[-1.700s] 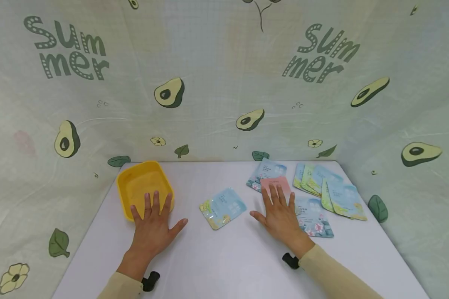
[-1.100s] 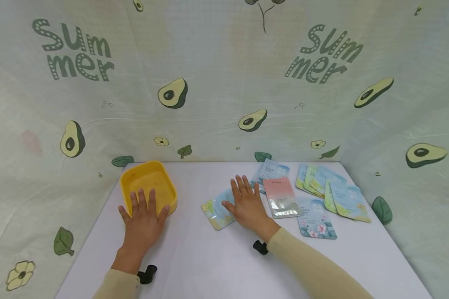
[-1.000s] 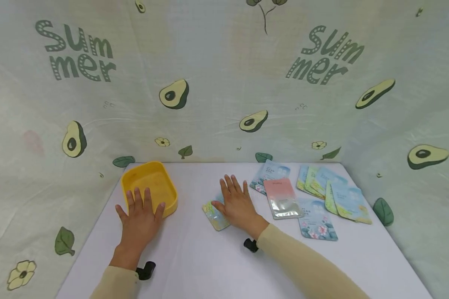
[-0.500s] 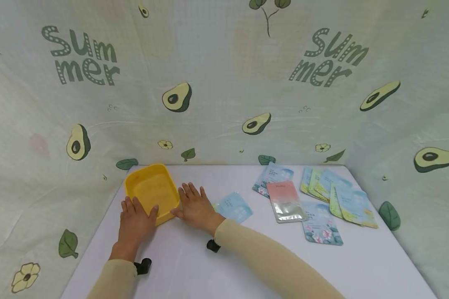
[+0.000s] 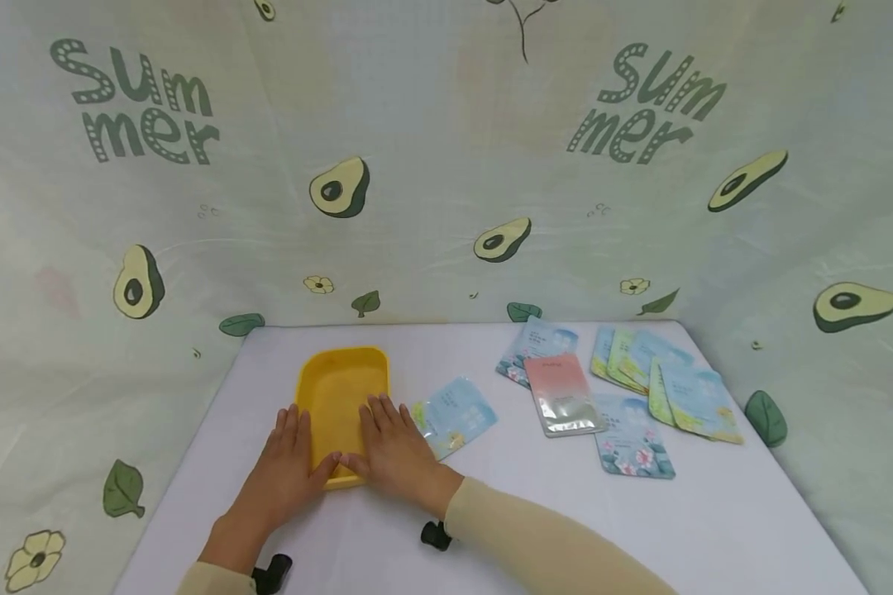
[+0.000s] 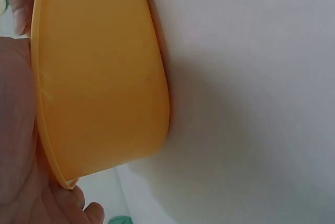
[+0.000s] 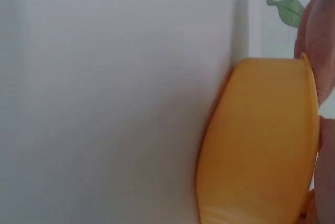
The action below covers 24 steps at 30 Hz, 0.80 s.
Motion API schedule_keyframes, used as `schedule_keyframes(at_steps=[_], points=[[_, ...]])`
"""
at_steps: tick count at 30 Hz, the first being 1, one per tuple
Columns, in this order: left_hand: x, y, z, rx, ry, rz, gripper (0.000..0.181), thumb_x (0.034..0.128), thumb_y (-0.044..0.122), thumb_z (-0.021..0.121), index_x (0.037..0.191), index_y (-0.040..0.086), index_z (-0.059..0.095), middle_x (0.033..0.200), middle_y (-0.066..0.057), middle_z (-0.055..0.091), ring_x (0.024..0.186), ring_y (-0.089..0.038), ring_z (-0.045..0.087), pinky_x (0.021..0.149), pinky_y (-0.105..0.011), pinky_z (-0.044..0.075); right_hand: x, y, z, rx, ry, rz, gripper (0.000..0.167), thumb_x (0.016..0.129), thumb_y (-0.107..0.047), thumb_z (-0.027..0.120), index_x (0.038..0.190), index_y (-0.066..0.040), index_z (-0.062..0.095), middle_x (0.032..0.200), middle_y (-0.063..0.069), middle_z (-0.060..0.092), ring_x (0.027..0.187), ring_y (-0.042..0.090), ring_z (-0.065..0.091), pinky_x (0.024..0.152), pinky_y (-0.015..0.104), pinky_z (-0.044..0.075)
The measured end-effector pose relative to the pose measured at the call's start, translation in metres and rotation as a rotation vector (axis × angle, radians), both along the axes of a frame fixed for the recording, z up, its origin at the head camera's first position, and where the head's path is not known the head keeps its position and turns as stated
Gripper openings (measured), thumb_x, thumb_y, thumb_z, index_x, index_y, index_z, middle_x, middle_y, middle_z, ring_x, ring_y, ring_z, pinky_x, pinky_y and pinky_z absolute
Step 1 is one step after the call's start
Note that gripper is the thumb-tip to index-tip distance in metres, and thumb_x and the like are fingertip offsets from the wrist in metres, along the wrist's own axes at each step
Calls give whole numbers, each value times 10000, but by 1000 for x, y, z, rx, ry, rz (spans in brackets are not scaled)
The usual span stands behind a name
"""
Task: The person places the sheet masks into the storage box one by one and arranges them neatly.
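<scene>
Left sleeve (image 5: pixel 216 581), beige, comes in at bottom left, small black clip (image 5: pixel 274 572) beside the wrist. Left hand (image 5: pixel 279 467) lies along the left rim of the yellow tray (image 5: pixel 338 380), open: fingers mostly straight and together, thumb out to the near rim. Palm is against the rim in the left wrist view. Tray is upright, left half of the white table (image 5: pixel 714 529), between the two hands. Right hand (image 5: pixel 398 450) is on the tray's right rim, also open, fingers extended, thumb at the near rim, its tip close to the other thumb's. Right sleeve (image 5: pixel 543 537) trails off to bottom right, another black clip (image 5: pixel 436 535) below the wrist. Blue packet (image 5: pixel 457 413) lies just right of the right hand, partly hidden by it; contact unclear. Farther right: flowered packet (image 5: pixel 546 339) at the back, pink-and-silver packet (image 5: pixel 564 392) overlapping it, second flowered packet (image 5: pixel 632 442) nearer. Far right: spread of blue and green packets (image 5: pixel 699 401), overlapping. Avocado-print cloth (image 5: pixel 417 107) behind.
</scene>
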<state>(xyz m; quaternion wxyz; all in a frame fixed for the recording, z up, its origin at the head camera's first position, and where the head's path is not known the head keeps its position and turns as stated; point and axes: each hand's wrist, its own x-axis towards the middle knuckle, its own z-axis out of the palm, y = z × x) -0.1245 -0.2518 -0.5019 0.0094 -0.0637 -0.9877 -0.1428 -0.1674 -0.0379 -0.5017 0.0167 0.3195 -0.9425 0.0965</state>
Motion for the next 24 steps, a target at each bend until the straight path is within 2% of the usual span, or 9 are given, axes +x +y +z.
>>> schedule_keyframes(at_steps=[3, 6, 9, 14, 18, 24], points=[[8, 9, 1, 1, 29, -14, 943, 1035, 502, 621, 1555, -206, 278, 1642, -439, 203, 1549, -598, 168, 1226, -702, 258, 13, 11, -2, 8, 42, -13, 819, 1096, -645, 323, 1617, -16, 388, 1710, 190, 318, 1610, 347, 265, 1275, 517, 328], [14, 20, 2, 3, 67, -25, 927, 1034, 489, 632, 1544, -211, 303, 1637, -437, 220, 1547, -594, 189, 1219, -695, 284, 21, 23, -2, 0, 43, -34, 811, 1103, -625, 331, 1611, 4, 390, 1711, 201, 308, 1614, 355, 249, 1279, 523, 317], [17, 33, 2, -5, 89, -28, 907, 1039, 472, 632, 1539, -214, 313, 1637, -433, 223, 1551, -583, 199, 1221, -681, 298, 24, 36, -1, -14, 30, -41, 816, 1107, -616, 328, 1611, 24, 377, 1715, 204, 291, 1617, 351, 237, 1285, 529, 300], [19, 61, 2, -14, 73, -17, 912, 1042, 496, 617, 1542, -206, 320, 1643, -431, 201, 1560, -570, 187, 1224, -665, 310, 24, 62, -3, -13, 21, -51, 800, 1109, -590, 372, 1611, 33, 372, 1715, 199, 295, 1615, 347, 244, 1291, 537, 283], [15, 83, 0, 7, 56, -17, 928, 1044, 530, 594, 1548, -199, 319, 1645, -433, 187, 1567, -565, 162, 1233, -653, 306, 19, 83, -6, -23, 6, -78, 801, 1102, -575, 423, 1615, 37, 359, 1712, 197, 304, 1616, 347, 241, 1299, 551, 252], [2, 113, -7, -6, 89, -51, 922, 1052, 558, 550, 1538, -197, 344, 1630, -439, 229, 1567, -558, 188, 1245, -623, 317, 10, 113, -8, -38, 20, -133, 816, 1095, -556, 467, 1597, 78, 361, 1697, 244, 307, 1599, 387, 272, 1294, 586, 240]])
